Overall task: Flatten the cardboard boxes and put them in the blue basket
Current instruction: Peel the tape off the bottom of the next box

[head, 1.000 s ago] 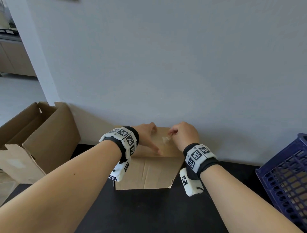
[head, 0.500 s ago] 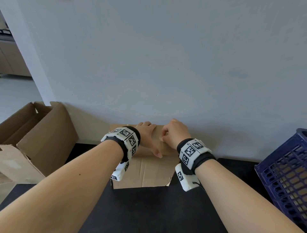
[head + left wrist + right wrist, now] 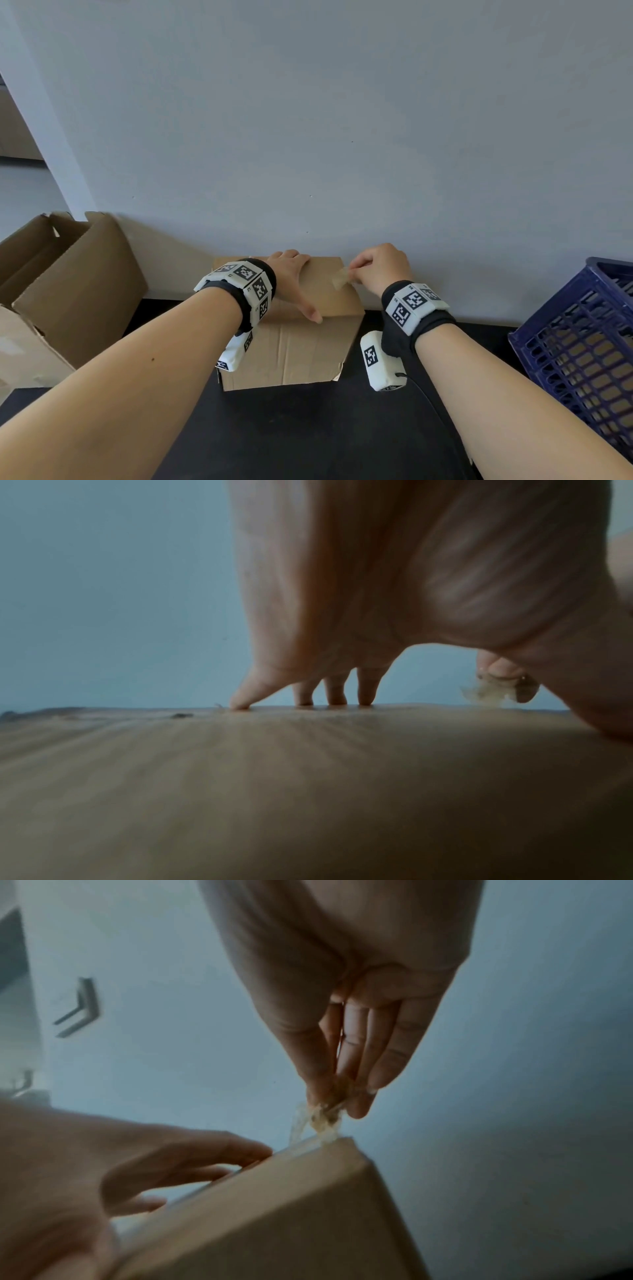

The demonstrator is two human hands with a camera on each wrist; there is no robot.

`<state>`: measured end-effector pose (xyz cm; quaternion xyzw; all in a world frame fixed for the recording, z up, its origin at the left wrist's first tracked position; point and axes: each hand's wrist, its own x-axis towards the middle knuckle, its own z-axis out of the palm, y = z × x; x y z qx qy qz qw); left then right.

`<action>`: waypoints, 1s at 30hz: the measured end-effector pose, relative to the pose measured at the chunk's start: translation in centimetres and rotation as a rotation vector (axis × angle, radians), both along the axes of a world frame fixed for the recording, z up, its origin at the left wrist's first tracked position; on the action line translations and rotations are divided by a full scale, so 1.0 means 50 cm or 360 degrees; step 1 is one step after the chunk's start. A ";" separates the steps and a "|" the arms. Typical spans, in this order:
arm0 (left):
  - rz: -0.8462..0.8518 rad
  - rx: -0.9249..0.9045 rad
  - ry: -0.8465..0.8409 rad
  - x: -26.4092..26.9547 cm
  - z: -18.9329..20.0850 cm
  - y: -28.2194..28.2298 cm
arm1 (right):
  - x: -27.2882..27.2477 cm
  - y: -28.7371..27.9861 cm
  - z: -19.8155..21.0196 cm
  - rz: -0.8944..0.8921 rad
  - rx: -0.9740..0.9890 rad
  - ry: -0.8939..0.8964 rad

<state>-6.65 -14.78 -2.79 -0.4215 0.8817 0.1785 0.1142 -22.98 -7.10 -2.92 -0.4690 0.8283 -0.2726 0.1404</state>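
A small closed cardboard box (image 3: 308, 349) stands on the black table against the wall. My left hand (image 3: 291, 274) lies flat on its top (image 3: 308, 777), fingertips (image 3: 365, 693) pressing near the far edge. My right hand (image 3: 376, 270) pinches a crumpled strip of clear tape (image 3: 339, 281) between thumb and fingers (image 3: 363, 1085) at the box's far right corner (image 3: 342, 1146). The tape (image 3: 320, 1118) still clings to that edge. The tape (image 3: 493, 693) also shows past my left palm. The blue basket (image 3: 582, 342) stands at the right.
A larger open cardboard box (image 3: 68, 291) stands at the left end of the black table (image 3: 308, 435). A pale wall (image 3: 342, 137) rises right behind the boxes. A doorway opens at the far left.
My right hand has moved right and slightly up from the middle of the box top, drawing the tape strip with it. My left hand stays pressed on the box.
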 end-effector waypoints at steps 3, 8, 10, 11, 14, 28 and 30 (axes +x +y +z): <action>-0.0005 0.0011 0.0004 0.000 0.002 0.001 | -0.027 0.015 0.002 -0.0108 -0.0020 -0.0013; -0.0015 0.0000 0.0008 0.000 0.004 0.005 | -0.063 0.042 0.006 -0.0269 -0.0092 -0.0081; -0.0022 -0.0001 0.0010 0.000 0.008 0.008 | -0.063 0.047 0.003 -0.0295 -0.0140 -0.0150; -0.0023 0.0000 0.0010 0.000 0.008 0.009 | -0.064 0.047 -0.004 -0.0295 -0.0163 -0.0192; -0.0039 0.0049 0.0010 0.001 0.009 0.006 | -0.066 0.041 -0.015 -0.0268 -0.0246 -0.0324; -0.0108 -0.0030 -0.0084 -0.112 -0.004 0.034 | -0.096 0.049 -0.076 -0.0298 -0.0110 -0.0463; -0.0122 -0.0006 -0.0104 -0.114 0.006 0.034 | -0.120 0.057 -0.093 -0.0442 -0.0132 -0.0607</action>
